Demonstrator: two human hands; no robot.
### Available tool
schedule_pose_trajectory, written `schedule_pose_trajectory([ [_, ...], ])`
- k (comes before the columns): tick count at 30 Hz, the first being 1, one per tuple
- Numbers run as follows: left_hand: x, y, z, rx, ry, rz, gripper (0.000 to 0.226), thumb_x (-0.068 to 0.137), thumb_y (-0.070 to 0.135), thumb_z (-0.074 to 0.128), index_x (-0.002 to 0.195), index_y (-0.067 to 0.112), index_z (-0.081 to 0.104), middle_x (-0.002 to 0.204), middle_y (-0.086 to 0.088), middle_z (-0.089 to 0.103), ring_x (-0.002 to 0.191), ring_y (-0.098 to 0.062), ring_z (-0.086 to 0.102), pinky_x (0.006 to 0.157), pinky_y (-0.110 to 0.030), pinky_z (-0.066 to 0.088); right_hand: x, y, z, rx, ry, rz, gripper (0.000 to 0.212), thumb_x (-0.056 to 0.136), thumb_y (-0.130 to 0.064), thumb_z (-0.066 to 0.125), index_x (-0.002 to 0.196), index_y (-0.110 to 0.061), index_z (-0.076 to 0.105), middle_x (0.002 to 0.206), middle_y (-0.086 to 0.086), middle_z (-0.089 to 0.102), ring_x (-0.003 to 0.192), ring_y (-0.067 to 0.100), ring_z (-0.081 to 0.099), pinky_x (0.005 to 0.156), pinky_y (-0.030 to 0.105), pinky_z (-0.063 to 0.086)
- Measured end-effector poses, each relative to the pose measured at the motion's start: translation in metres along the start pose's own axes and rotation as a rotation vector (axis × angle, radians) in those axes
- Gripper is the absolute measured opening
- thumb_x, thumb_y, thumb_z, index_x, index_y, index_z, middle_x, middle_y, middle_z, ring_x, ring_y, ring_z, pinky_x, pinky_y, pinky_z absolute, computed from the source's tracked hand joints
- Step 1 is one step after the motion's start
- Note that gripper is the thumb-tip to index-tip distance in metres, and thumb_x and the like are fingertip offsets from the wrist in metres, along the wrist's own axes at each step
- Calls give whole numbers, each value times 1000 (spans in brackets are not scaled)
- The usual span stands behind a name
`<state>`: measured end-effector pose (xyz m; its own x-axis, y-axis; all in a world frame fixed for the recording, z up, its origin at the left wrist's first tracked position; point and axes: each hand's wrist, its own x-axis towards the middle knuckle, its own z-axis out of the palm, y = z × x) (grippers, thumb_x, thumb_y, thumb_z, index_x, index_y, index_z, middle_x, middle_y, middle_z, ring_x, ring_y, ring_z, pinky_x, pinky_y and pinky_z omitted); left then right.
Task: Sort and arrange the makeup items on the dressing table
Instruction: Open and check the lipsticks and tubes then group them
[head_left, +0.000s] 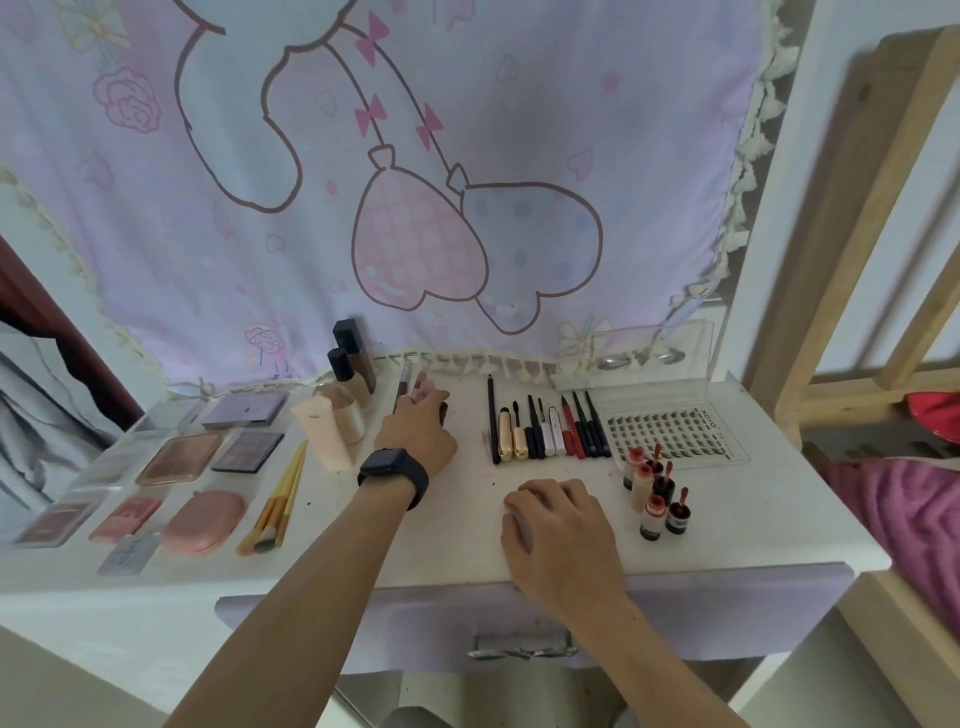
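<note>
Obs., near to far.

- Drawer handle (522, 650) at the near edge of the dressing table (467, 535).
- Right hand (558, 530) lies palm down on the tabletop, near centre. Fingers are bent and close together, with the tips on the surface. Cannot tell whether anything lies under the palm.
- Right of it is a cluster of lip tint bottles (655, 499), standing upright and touching one another.
- Near left: pink compact (205, 519), flat palettes (179, 460) in rows, and yellow-handled brushes (278, 499) lying side by side.
- Mid-table: left hand (418, 428), with a watch (392, 467) on the wrist, reaches toward the far edge. Its fingers are curled round a slim brush (402, 391), whose handle sticks out past the knuckles. The exact finger placement is hidden behind the back of the hand.
- Right of that hand is a row of pencils and mascaras (550, 434), laid parallel, then a lash tray (670, 423).
- Far left of the hand: squeeze tubes (324, 434) and foundation bottles (356, 364), upright in front of the curtain (467, 156).

Handling judgement:
- The brush is probably light and stiff, with a smooth handle that may roll once set down.
- It is best held mid-handle between thumb and two fingers, keeping off the soft bristles.
- Laying it parallel to the yellow-handled brushes would fit the sorting so far.
- The glass bottles beside it look top-heavy, so the hand needs to clear them on the way back.
</note>
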<state>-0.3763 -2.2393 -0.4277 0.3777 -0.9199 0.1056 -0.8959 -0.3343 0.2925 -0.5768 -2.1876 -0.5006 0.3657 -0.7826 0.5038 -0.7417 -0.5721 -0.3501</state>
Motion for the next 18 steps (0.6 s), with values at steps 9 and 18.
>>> schedule_pose_trajectory([
  [9,-77,-3,-21,-1392,29,-133,33,89,9,71,117,25,64,105,-6,74,91,-19,74,77,-29,58,2,0,-5,46,11,8,20,90,-31,63,106,-24,73,102,-10,71,91,16,57,78,29,50],
  [18,-128,-6,-22,-1337,62,-101,30,82,10,79,108,20,68,88,-9,76,87,-22,72,79,-29,59,2,-12,-27,530,-11,155,45,98,-63,18,103,-41,57,81,-18,61,78,7,55,63,23,36],
])
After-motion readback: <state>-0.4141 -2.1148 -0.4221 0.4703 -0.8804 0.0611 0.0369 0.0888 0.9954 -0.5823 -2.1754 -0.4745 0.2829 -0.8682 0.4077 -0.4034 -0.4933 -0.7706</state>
